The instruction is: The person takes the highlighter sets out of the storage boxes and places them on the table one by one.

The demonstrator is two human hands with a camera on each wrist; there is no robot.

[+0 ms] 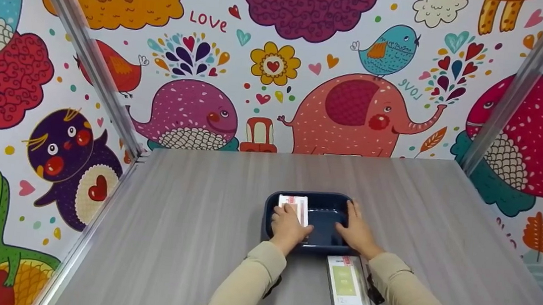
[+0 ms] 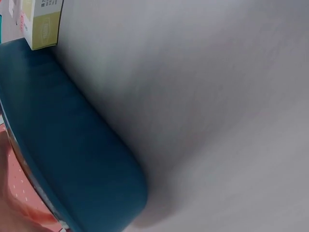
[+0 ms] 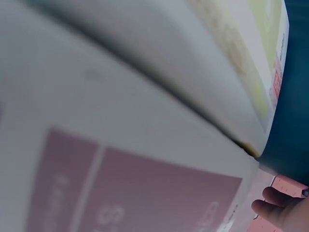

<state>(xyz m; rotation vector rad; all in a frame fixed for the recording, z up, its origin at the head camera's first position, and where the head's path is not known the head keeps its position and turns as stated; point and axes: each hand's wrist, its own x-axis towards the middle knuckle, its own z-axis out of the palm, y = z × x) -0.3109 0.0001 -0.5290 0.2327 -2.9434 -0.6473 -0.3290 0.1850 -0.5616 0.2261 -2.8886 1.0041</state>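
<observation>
A dark blue rectangular basin (image 1: 324,250) sits near the middle of the table. Inside its left part lies a flat white box (image 1: 302,206) with red print, and my left hand (image 1: 290,226) rests on this box, thumb spread toward the basin's middle. At the right rim is my right hand (image 1: 359,231), its fingers extended along the side and its thumb over the inside. Just below the basin's front wall lies a white box with a green label (image 1: 344,281). Beside it, partly under my right wrist, is another box with a mauve label (image 3: 145,188).
The grey wood-grain table (image 1: 185,224) extends around the basin. Walls printed with cartoon animals (image 1: 196,110) stand behind and at both sides, with metal posts (image 1: 91,55) at the corners.
</observation>
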